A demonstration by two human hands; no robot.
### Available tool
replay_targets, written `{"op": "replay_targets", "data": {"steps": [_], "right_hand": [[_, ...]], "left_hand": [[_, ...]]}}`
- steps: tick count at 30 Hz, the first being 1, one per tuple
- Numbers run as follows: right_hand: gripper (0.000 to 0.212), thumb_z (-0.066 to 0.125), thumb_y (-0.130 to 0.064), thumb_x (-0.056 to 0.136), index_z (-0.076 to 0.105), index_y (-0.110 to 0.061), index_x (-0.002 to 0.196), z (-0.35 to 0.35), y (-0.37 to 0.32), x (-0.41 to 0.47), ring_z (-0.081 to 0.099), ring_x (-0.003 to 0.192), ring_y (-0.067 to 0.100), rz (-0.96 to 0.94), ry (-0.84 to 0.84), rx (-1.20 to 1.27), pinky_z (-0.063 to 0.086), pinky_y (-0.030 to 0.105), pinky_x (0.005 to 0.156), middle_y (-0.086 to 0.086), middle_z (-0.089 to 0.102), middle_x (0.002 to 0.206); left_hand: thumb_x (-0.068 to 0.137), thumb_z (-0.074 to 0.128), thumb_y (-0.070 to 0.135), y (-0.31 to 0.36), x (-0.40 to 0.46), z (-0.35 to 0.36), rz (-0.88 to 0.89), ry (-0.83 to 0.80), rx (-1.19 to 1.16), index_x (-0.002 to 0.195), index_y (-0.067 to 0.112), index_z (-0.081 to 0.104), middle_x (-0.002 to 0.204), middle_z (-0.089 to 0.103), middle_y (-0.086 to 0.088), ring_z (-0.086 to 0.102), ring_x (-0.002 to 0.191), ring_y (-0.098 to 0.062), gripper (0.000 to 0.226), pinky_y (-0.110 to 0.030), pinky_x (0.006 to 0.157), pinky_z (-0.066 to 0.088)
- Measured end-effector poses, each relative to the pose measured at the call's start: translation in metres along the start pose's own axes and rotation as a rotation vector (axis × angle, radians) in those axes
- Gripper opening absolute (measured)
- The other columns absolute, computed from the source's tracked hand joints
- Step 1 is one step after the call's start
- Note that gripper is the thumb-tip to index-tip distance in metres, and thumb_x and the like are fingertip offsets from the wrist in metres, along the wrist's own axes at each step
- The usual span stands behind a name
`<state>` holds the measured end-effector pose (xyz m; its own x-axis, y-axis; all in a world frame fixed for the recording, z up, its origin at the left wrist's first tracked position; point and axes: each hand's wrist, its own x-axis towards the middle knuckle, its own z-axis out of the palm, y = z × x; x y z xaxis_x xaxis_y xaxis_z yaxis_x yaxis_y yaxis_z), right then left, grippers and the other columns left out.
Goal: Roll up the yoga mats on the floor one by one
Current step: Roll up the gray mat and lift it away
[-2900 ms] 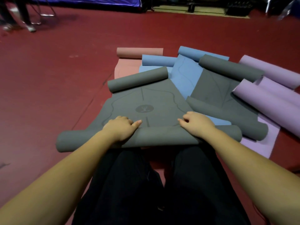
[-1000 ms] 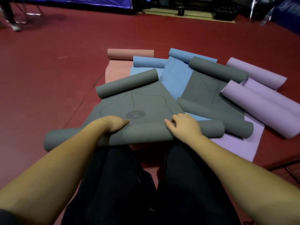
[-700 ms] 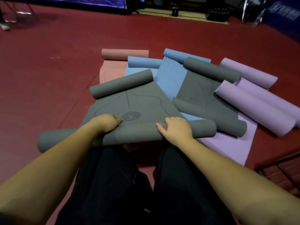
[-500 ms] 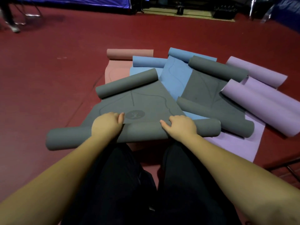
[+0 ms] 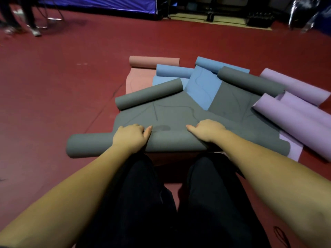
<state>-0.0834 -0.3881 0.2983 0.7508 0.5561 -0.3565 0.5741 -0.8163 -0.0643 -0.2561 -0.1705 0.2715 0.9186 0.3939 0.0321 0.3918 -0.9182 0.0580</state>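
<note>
A grey yoga mat point(image 5: 172, 113) lies on the red floor in front of my knees, its near end wound into a thick roll point(image 5: 89, 145) and its far end curled into a smaller roll point(image 5: 148, 93). My left hand point(image 5: 130, 136) presses on top of the near roll, fingers curled over its front edge. My right hand point(image 5: 207, 130) grips the same roll further right. A round logo on the mat shows between my hands, half under the roll.
Partly rolled mats fan out behind and to the right: pink point(image 5: 154, 62), two blue point(image 5: 174, 72), another grey point(image 5: 250, 82), two purple point(image 5: 293, 119). A person's legs point(image 5: 30, 18) stand at the far left. A blue barrier point(image 5: 100, 4) lines the back. Red floor surrounds.
The near roll has advanced along the grey mat and grown thicker; it now reaches the round logo. Both hands have shifted forward on it.
</note>
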Motion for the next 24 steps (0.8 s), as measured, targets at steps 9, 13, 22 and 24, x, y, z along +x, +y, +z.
{"op": "replay_targets", "data": {"steps": [9,13,22,24], "right_hand": [[0.066,0.03,-0.061,0.098,0.05,-0.015,0.142,-0.006,0.008,0.001,0.041,0.137,0.028,-0.016,-0.345,0.157,0.029,0.039,0.108,0.011,0.041,0.153],[0.066,0.03,-0.068,0.094,0.061,-0.021,0.129,0.011,0.011,0.015,0.048,0.13,0.027,-0.063,-0.198,0.094,0.037,0.041,0.107,0.008,0.051,0.144],[0.062,0.028,-0.061,0.098,0.056,-0.015,0.069,0.026,0.005,-0.006,0.059,0.08,0.029,-0.113,0.331,-0.015,0.033,0.034,0.059,0.003,0.058,0.072],[0.058,0.03,-0.064,0.096,0.057,-0.017,0.074,0.033,0.002,-0.014,0.06,0.087,0.03,-0.121,0.387,-0.029,0.035,0.034,0.062,0.005,0.062,0.082]], "left_hand": [[0.099,0.019,0.063,0.007,0.006,-0.024,-0.092,-0.358,-0.028,0.116,0.011,0.067,0.131,0.061,-0.016,0.057,0.12,-0.033,0.073,-0.041,0.098,0.042],[0.101,0.02,0.062,0.004,0.016,-0.023,-0.124,-0.493,-0.075,0.131,0.008,0.06,0.144,0.051,-0.016,0.049,0.131,-0.033,0.074,-0.04,0.107,0.036],[0.103,0.032,0.055,0.004,0.037,-0.019,-0.179,-0.639,-0.196,0.145,0.007,0.046,0.156,0.036,-0.015,0.035,0.142,-0.031,0.066,-0.037,0.114,0.026],[0.103,0.036,0.052,0.005,0.042,-0.018,-0.177,-0.653,-0.212,0.143,0.008,0.049,0.154,0.039,-0.013,0.038,0.141,-0.029,0.061,-0.037,0.112,0.027]]}}
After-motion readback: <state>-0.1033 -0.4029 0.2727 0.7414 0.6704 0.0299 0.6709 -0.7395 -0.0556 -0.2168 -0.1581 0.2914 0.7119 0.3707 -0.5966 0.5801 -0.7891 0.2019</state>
